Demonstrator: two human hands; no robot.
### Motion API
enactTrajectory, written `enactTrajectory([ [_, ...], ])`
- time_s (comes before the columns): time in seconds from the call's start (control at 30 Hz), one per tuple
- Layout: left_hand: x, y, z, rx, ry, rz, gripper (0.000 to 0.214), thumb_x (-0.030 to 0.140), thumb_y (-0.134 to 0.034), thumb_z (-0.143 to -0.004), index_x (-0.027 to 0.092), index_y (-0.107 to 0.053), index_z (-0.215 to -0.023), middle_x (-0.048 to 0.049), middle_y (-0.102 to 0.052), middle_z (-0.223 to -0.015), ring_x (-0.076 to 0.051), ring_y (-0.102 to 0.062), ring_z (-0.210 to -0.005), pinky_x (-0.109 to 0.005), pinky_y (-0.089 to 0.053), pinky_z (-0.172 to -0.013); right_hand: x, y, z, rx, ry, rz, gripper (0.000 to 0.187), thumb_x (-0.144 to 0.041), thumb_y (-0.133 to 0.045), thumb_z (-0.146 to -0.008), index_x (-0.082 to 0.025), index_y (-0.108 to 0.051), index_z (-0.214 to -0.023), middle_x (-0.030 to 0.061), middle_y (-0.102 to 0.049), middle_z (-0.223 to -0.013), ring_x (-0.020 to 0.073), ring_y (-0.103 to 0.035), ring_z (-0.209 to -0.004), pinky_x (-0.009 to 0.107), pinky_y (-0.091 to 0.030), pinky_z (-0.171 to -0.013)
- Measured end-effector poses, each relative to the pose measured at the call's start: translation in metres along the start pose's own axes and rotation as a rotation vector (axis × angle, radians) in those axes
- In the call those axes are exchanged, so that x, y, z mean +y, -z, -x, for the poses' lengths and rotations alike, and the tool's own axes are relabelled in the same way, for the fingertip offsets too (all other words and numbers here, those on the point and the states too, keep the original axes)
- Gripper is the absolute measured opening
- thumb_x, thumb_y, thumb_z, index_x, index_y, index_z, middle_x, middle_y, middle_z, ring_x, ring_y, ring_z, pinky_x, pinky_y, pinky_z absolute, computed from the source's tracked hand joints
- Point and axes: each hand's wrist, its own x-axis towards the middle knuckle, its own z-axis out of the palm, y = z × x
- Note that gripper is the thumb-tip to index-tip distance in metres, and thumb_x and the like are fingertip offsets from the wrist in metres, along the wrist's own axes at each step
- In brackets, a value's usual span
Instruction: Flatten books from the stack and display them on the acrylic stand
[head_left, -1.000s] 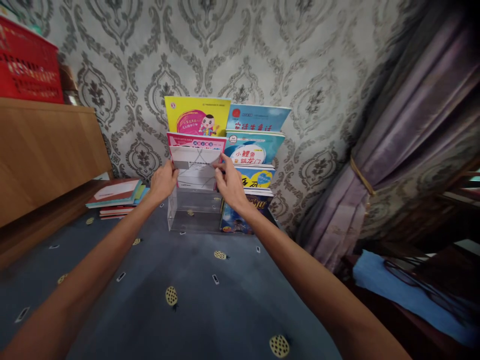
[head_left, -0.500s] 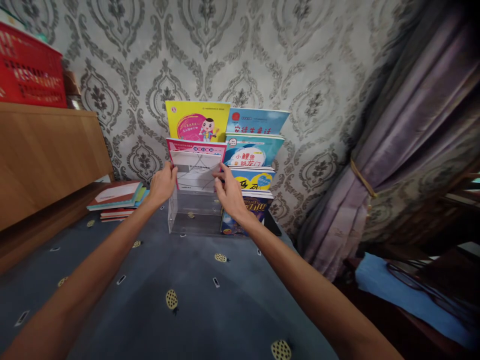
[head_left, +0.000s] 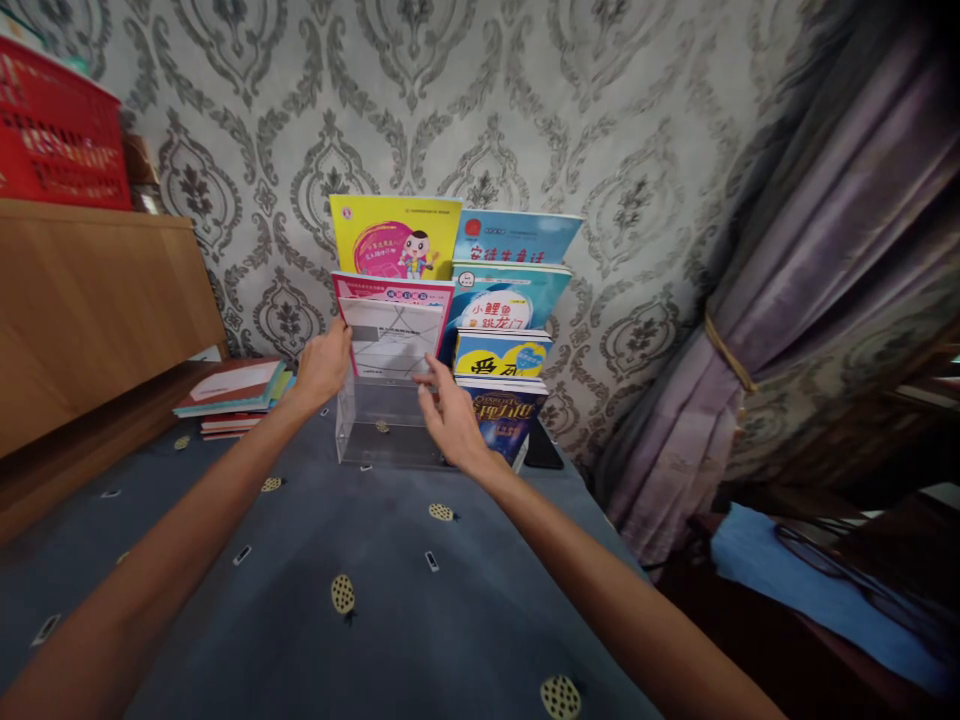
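Observation:
A white booklet (head_left: 390, 335) with grey lines leans upright in the left column of a clear acrylic book stand (head_left: 386, 445), in front of a pink-edged book (head_left: 356, 288). My left hand (head_left: 322, 362) is closed at the booklet's left edge; its fingertips are partly hidden. Against the booklet's lower right front rest the fingertips of my right hand (head_left: 454, 415), fingers apart and slightly bent. Behind both stands a yellow book (head_left: 405, 235). The right column bears blue books (head_left: 517, 240), a yellow-and-blue one (head_left: 499, 358) and a dark blue one (head_left: 502, 425).
A pile of books (head_left: 232, 390) lies at the left beside a wooden cabinet (head_left: 90, 300) with a red basket (head_left: 60, 130) on top. A black phone-like slab (head_left: 544, 445) is right of the stand. A tied curtain (head_left: 690, 420) hangs at the right. The tablecloth (head_left: 300, 600) is dark blue.
My right hand has slid from the booklet's right edge down and left onto its lower front. The left hand stays at the left edge, and the booklet sits slightly farther left.

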Motion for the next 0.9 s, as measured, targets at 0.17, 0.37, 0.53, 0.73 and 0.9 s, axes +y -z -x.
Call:
enactTrajectory([
  [0.17, -0.001, -0.001, -0.001, 0.005, 0.0, 0.012, 0.039, 0.031, -0.025, -0.105, 0.015, -0.055, -0.124, -0.0161, -0.074, -0.098, -0.03, -0.071, -0.093, -0.036, -0.047, -0.082, -0.01, -0.021, 0.036, -0.162, -0.026, -0.034, 0.054, -0.019, -0.041, -0.097, -0.017, -0.035, -0.15, 0.0143, -0.07, -0.123, 0.0225, -0.068, -0.097, 0.042, -0.054, -0.092],
  [0.37, -0.007, -0.006, -0.002, 0.03, -0.033, 0.042, 0.038, 0.031, -0.026, -0.104, 0.016, -0.056, -0.123, -0.0146, -0.074, -0.095, -0.028, -0.071, -0.092, -0.035, -0.047, -0.083, -0.014, -0.045, 0.081, -0.352, -0.084, -0.05, 0.057, -0.017, -0.041, -0.097, -0.02, -0.033, -0.152, 0.0132, -0.067, -0.126, 0.0235, -0.063, -0.117, 0.046, -0.048, -0.105],
  [0.53, -0.007, -0.008, -0.003, 0.033, -0.026, 0.074, 0.038, 0.03, -0.027, -0.105, 0.014, -0.055, -0.125, -0.017, -0.073, -0.099, -0.03, -0.07, -0.094, -0.037, -0.047, -0.084, -0.012, -0.059, 0.112, -0.445, -0.168, -0.068, 0.056, -0.019, -0.041, -0.098, -0.023, -0.033, -0.154, 0.0126, -0.067, -0.128, 0.0244, -0.062, -0.121, 0.047, -0.049, -0.106],
  [0.73, -0.022, -0.024, 0.014, 0.035, -0.08, 0.153, 0.032, 0.028, -0.031, -0.104, 0.014, -0.058, -0.114, -0.0145, -0.07, -0.101, -0.025, -0.067, -0.096, -0.034, -0.046, -0.086, 0.003, -0.069, 0.139, -0.452, -0.259, -0.125, 0.053, -0.019, -0.041, -0.098, -0.023, -0.041, -0.151, 0.0112, -0.068, -0.127, 0.0241, -0.063, -0.12, 0.047, -0.049, -0.106],
  [0.9, -0.067, -0.046, 0.042, 0.051, -0.096, 0.066, 0.03, 0.029, -0.033, -0.102, 0.017, -0.06, -0.109, -0.0137, -0.068, -0.109, -0.027, -0.059, -0.109, -0.038, -0.045, -0.096, 0.008, -0.072, 0.143, -0.426, -0.243, -0.165, 0.046, -0.02, -0.042, -0.098, -0.023, -0.05, -0.144, 0.0103, -0.07, -0.124, 0.0241, -0.065, -0.118, 0.047, -0.05, -0.104],
])
